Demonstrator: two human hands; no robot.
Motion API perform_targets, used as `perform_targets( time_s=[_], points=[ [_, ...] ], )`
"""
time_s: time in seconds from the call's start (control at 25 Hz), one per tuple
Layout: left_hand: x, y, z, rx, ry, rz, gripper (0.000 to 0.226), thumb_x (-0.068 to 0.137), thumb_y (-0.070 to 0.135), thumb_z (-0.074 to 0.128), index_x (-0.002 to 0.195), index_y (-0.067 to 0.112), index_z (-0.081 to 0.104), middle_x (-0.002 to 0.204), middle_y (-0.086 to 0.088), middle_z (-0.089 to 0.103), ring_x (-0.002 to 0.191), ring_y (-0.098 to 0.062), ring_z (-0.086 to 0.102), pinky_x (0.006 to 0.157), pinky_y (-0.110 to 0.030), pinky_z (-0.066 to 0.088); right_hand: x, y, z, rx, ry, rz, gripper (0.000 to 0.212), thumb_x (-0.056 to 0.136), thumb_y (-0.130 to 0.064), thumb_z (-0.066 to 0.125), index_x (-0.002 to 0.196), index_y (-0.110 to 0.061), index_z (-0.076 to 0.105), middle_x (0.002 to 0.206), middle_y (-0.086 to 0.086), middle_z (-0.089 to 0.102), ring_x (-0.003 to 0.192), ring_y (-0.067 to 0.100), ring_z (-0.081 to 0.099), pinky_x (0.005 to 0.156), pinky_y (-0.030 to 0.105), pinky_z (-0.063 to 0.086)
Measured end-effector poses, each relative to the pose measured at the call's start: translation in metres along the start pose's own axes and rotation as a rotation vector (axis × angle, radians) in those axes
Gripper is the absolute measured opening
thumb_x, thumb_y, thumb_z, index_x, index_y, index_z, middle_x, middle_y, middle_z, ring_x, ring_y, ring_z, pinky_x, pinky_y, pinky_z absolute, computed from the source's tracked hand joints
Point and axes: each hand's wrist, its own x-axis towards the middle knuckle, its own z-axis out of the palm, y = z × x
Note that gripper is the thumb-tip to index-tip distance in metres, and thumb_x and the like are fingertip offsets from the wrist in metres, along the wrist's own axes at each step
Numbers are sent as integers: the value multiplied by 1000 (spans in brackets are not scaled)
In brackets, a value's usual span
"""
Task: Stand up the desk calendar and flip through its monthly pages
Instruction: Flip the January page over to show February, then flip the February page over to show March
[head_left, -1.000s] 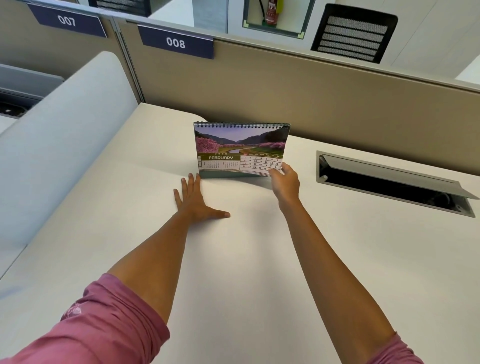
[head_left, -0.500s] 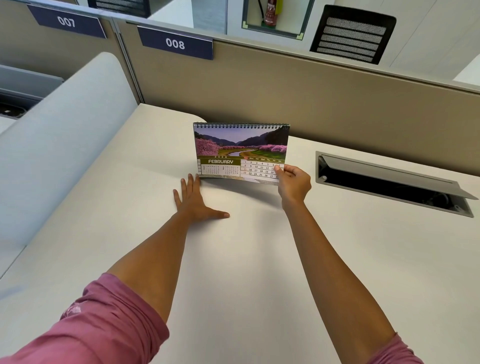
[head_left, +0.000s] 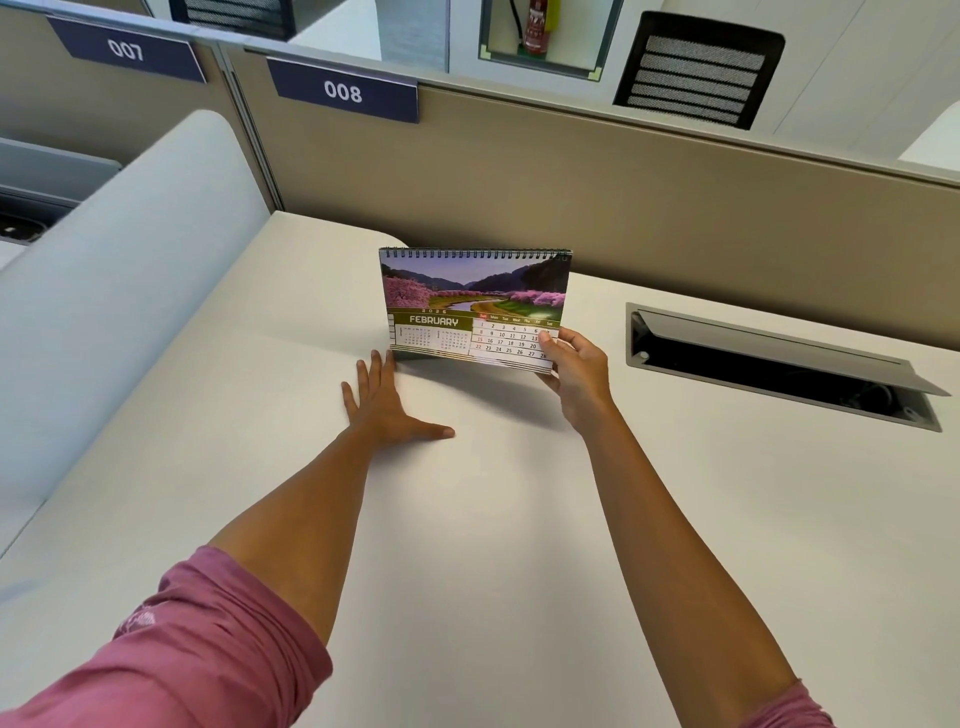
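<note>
One calendar (head_left: 470, 304) corner hidden under right hand (head_left: 576, 371) grip.

Open-plan office, cubicle row. Beige partition (head_left: 623, 197) behind a white table (head_left: 519, 519), numbered seat plates 007 (head_left: 127, 50) and 008 (head_left: 344, 92), flip-up cable hatch (head_left: 779, 364) set in the tabletop, mesh-back office chair (head_left: 698, 70) past the partition, fire extinguisher (head_left: 537, 26) in a wall niche.

February page (head_left: 470, 332) lifted further: its lower right corner now swung up off the calendar base, pinched in right hand (head_left: 576, 376), which moved up and slightly right versus a second ago.
</note>
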Motion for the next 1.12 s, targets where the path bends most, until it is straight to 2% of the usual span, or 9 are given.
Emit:
perform_targets(
  time_s=[0.12, 0.24, 0.32, 0.48, 0.56, 0.76, 0.96, 1.12],
  points=[
    [-2, 1, -1, 25, -5, 3, 158, 42, 83, 76, 155, 22, -17, 163, 2, -24, 148, -21, -26, 117, -51, -15, -5, -3, -10, 102, -154, 20, 19, 90, -29, 67, 105, -18, 69, 100, 3, 76, 96, 17, 69, 74, 25, 56],
    [-5, 1, -1, 5, -10, 25, 156, 44, 81, 77, 154, 30, -20, 163, 4, -24, 147, -19, -30, 115, -49, -19, -9, -9, -16, 198, -233, 60, 26, 91, -42, 61, 101, -21, 71, 102, 5, 76, 97, 20, 69, 76, 29, 58],
    [-7, 2, -2, -24, -7, 23, 157, 42, 80, 80, 153, 34, -21, 162, 7, -25, 145, -16, -32, 114, -46, -22, -12, -17, -17, 273, -275, 82, 37, 90, -53, 56, 103, -22, 73, 104, 5, 75, 97, 21, 70, 74, 30, 58],
    [-6, 3, -2, -3, -10, -9, 161, 40, 80, 79, 154, 26, -21, 162, 7, -25, 146, -15, -30, 116, -46, -20, -17, -36, -19, 471, -374, 85, 66, 84, -70, 47, 106, -15, 75, 106, 9, 75, 97, 24, 71, 80, 34, 58],
    [-5, 1, -2, -10, -9, 2, 161, 40, 82, 78, 154, 24, -20, 162, 4, -25, 147, -17, -29, 117, -48, -19, -17, -50, -17, 581, -451, 93, 74, 85, -72, 44, 114, -9, 71, 106, 10, 75, 98, 25, 71, 80, 34, 59],
    [-1, -1, -2, 11, -12, 26, 160, 39, 87, 71, 154, 23, -18, 163, 1, -26, 147, -21, -28, 115, -52, -17, -10, -85, -5, 679, -559, 26, 81, 88, -71, 37, 137, -8, 53, 135, 12, 61, 118, 24, 63, 92, 35, 56],
    [0, -1, -1, 14, -3, 13, 161, 38, 86, 73, 155, 22, -17, 163, 1, -24, 148, -21, -27, 116, -51, -17, 1, -98, 5, 696, -555, -9, 79, 91, -66, 38, 141, -5, 47, 140, 15, 56, 127, 26, 56, 106, 40, 44],
    [2, -2, 1, 17, 1, 12, 162, 37, 87, 73, 155, 23, -17, 163, 1, -24, 148, -21, -27, 116, -51, -17, 8, -95, 5, 667, -534, -19, 75, 92, -63, 39, 141, -6, 46, 140, 11, 57, 126, 26, 57, 103, 40, 48]
  ],
)
